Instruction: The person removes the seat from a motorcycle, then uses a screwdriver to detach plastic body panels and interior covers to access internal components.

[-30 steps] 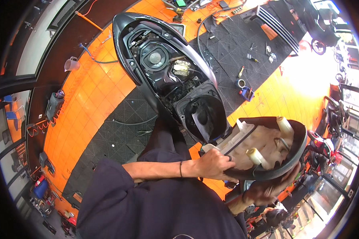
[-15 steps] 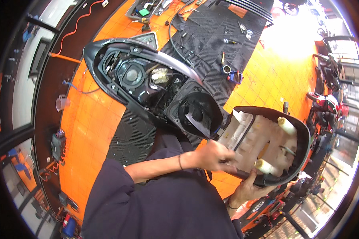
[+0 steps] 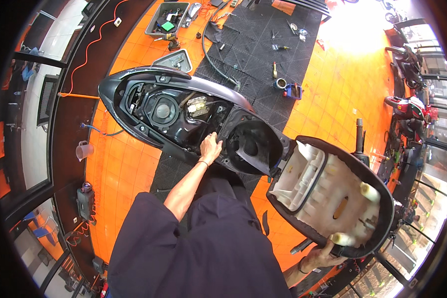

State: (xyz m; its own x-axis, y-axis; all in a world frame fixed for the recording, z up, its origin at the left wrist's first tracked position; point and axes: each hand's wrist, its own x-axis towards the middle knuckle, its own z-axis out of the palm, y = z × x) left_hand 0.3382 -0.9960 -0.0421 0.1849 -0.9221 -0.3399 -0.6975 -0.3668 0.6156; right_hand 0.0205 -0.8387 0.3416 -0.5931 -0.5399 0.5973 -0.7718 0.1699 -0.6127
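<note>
A scooter body (image 3: 156,130) stands in front of me with its tail to the left. Its seat (image 3: 313,191) is hinged up to the right, showing the pale underside with two cream rubber pads. My right hand (image 3: 323,257) grips the seat's near rim, fingers beside one pad. At the near edge of the dark storage bucket (image 3: 253,141), my left hand (image 3: 211,149) has its fingers curled against the body. What lies under those fingers is hidden. Left of that hand, the open tail shows a round cap (image 3: 164,110) and a pale, wrapped-looking part (image 3: 197,108).
Beyond the scooter, a black mat (image 3: 263,44) carries scattered tools, a can (image 3: 280,83) and a blue box (image 3: 293,91). A grey tool bin (image 3: 167,20), a drill (image 3: 172,42) and a parts tray (image 3: 176,60) lie behind the tail. Parked motorbikes (image 3: 407,109) line the right.
My left hand has moved left from near the seat hinge to the body beside the bucket. My right hand stays on the seat rim. The view has shifted slightly.
</note>
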